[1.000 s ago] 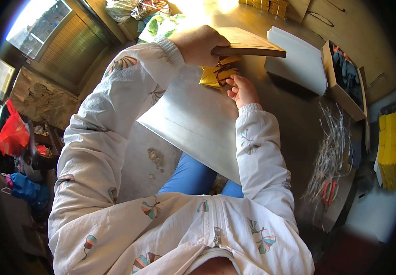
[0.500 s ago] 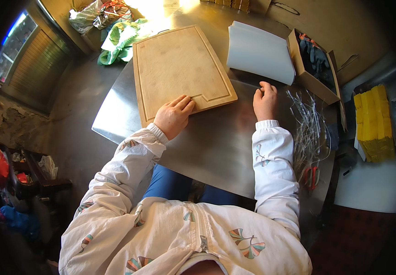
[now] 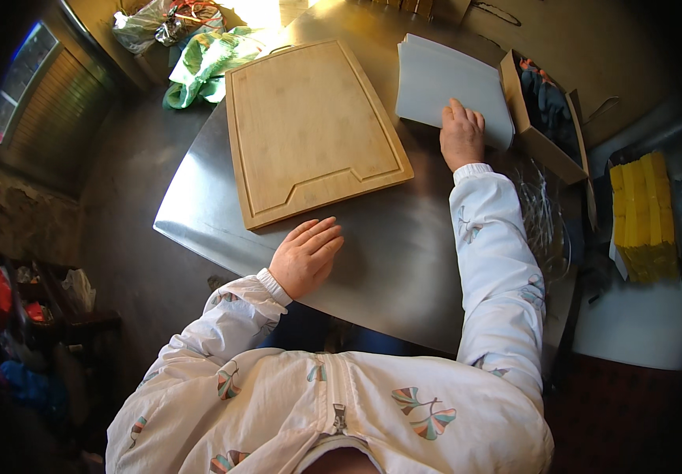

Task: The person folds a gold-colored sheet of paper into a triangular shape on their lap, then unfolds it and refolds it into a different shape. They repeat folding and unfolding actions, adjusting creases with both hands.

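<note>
Cutting board [image 3: 317, 126]: lying flat on the metal table [image 3: 372, 276], the broadest surface in front of me. Wooden, with rounded corners; groove near the border, stepped inward on the side facing me. It sits slightly askew, left of centre.

Stack of white sheets [image 3: 443, 79]: next in size, right of the board and apart from it. Edges not perfectly aligned at the far left corner.

Cardboard box [image 3: 534, 142]: open, just beside the stack's right edge; dark gloves [image 3: 544, 99] inside.

Yellow bundle [image 3: 642, 217]: farther right, well apart from both hands.

Right hand [image 3: 462, 136]: fingers slightly bent over the near edge of the stack. Cannot tell whether I am pinching a sheet or only touching the top one.

Left hand [image 3: 307, 254]: palm down, fingers extended and close together, just short of the board's near edge. No object visible in it.

Progress, my judgement: placing the board looks complete, since it lies flat with neither hand on it. Work on the sheets is at most starting; none is drawn off the stack yet.
</note>
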`<state>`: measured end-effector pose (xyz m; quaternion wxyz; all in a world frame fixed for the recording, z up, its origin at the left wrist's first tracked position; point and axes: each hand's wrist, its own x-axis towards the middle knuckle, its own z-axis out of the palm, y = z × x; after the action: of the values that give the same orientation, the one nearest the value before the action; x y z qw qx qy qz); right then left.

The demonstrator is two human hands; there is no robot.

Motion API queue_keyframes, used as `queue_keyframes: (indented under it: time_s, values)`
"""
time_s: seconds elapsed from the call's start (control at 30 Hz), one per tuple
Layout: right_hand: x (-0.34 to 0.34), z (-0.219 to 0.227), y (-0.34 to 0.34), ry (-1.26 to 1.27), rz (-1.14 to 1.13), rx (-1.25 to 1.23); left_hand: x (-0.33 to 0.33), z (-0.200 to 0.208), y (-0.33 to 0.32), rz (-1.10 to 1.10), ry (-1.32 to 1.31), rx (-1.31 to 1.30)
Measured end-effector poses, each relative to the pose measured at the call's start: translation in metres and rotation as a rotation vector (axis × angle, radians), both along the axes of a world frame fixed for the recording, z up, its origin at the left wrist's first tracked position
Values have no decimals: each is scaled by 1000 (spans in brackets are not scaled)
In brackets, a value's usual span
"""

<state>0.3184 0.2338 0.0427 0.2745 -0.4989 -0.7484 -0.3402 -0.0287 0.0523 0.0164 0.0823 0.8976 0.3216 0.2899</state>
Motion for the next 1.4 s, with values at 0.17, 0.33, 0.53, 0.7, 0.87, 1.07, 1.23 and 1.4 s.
queue_keyframes:
  time_s: [0.17,0.33,0.53,0.7,0.87,1.07,1.23,1.4]
  values:
    - [7,9,-3,-23,54,-109,-1,-2,1,-20,9,-40]
    - [10,14,-1,-72,-2,-258,-3,-5,1,-9,15,-59]
    - [16,19,2,-134,1,-312,-1,-8,2,-10,-22,-61]
    - [13,7,10,-26,-111,-421,-2,-8,3,-10,-28,-63]
    - [4,20,0,174,-232,-602,-3,-6,5,-43,-18,-79]
    - [-35,33,-139,112,121,-300,-1,-3,5,-27,-79,4]
    - [-87,3,-285,127,123,-482,5,-1,-7,-104,-182,144]
    - [-103,-5,-363,214,142,-541,19,-13,-51,-362,40,121]
